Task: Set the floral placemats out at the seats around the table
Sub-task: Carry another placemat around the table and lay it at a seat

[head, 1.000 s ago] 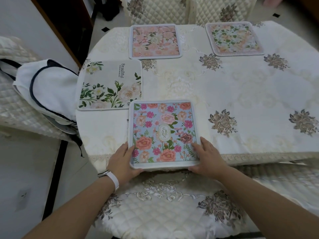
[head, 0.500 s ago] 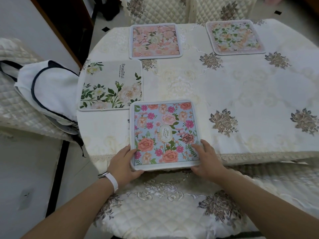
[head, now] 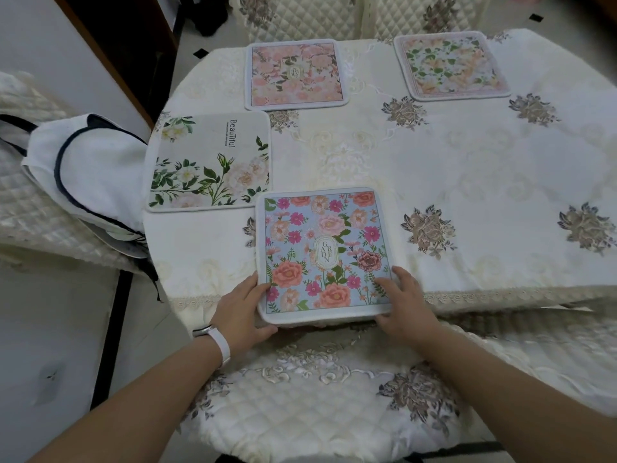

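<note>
Four square floral fabric placemats are lying on the round cream-clothed table [head: 467,162]: a blue placemat [head: 320,252] crowded with pink and coral blooms is overhanging the table's near edge, a cream leafy placemat [head: 208,162] is sitting at its left side, and a pale pink placemat [head: 295,75] and a peach placemat [head: 450,65] at its far edge. Two hands are holding the blue placemat's near corners, the left hand [head: 242,309] gripping one, the right hand [head: 405,304] pinching the other, thumb seemingly underneath.
</note>
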